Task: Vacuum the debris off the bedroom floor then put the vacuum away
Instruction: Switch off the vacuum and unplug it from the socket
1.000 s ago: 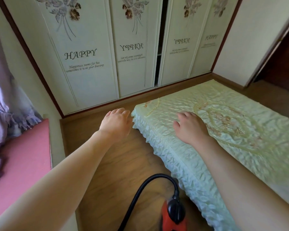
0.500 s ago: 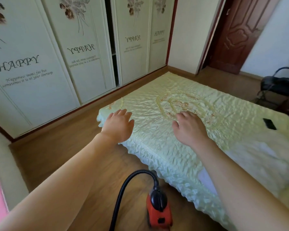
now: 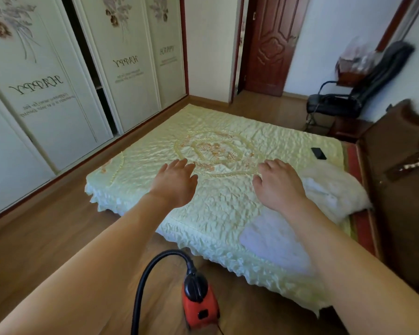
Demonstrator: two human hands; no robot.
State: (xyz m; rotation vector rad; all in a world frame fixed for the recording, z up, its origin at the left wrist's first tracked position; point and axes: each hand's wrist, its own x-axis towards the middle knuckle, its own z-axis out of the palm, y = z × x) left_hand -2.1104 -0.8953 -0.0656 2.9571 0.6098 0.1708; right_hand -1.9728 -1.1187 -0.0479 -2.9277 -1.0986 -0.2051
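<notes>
Empty, fingers spread, the left hand (image 3: 173,183) and right hand (image 3: 279,187) hang well beyond the red-and-black plastic canister vacuum (image 3: 200,303), the left nearer.

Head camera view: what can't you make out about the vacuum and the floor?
All in the head view.
Hose: runs off the bottom edge, nozzle out of frame.
Floor: debris too small or blurred to tell.
Floor under the bedspread: hidden by it.

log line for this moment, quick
left hand: open, empty | right hand: open, empty | vacuum: on floor by bed, untouched
</notes>
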